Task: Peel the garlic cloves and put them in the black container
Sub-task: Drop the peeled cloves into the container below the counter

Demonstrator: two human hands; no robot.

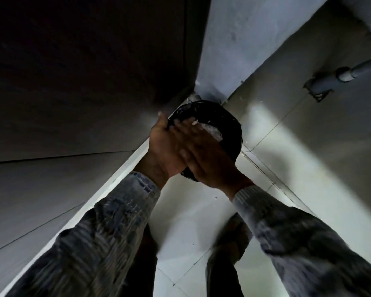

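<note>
A dark panel (84, 71) fills the upper left of the frame, crossed by thin seams. A pale strip (107, 189) runs along its foot, from lower left toward the centre. A grey wall (234, 50) stands at top centre. Pale floor tiles (287, 129) spread across the right (glossy, with dark joints). At upper right, a grey pipe (347, 73) ends in a dark fitting (317, 86).

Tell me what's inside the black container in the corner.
The black container shows only a dark interior. Whitish flakes show above its opening; inside or on the hands, I cannot tell. The left hand and right hand cover its near half.
</note>
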